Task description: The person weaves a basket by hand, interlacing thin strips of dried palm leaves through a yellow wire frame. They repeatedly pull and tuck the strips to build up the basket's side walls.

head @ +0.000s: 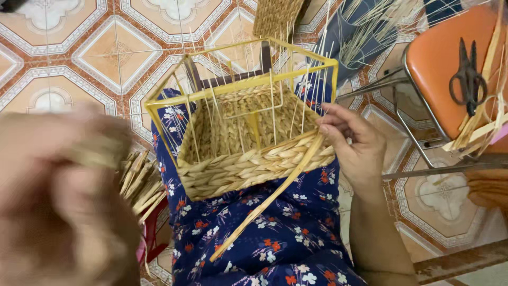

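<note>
A half-woven straw basket sits on my lap inside a yellow wire frame, with thin upright stakes rising from its walls. My right hand pinches the basket's right corner and holds a long flat straw strand that trails down over my blue flowered skirt. My left hand is raised close to the camera at the lower left, badly blurred. It seems closed around a piece of straw, though the blur hides the detail.
A bundle of straw strands lies by my left knee. An orange chair at the right carries black scissors and more straw. A woven piece and loose reeds lie beyond the basket on the patterned tile floor.
</note>
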